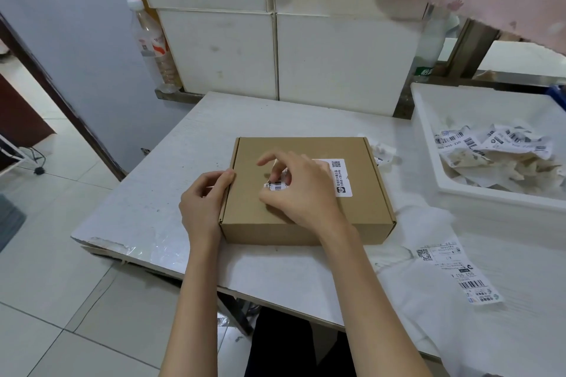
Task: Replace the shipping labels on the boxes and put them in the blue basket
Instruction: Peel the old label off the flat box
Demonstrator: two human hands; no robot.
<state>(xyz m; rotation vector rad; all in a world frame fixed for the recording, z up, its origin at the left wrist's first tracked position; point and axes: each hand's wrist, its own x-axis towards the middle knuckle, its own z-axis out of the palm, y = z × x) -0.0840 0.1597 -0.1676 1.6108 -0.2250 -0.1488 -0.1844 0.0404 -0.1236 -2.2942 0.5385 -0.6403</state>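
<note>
While the left hand (204, 196) steadies the box (306, 193), the right hand (298, 190) pinches its barcode label (277, 185).

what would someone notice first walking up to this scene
The eye goes to the brown cardboard box at the middle of the white table, where the right hand pinches the shipping label on its lid while the left hand grips the box's left edge. Next comes the white bin at the right, holding crumpled old labels, and a flat label sheet near the table's front right.

Bright, soft shadows; edges warped, perhaps blurred.
</note>
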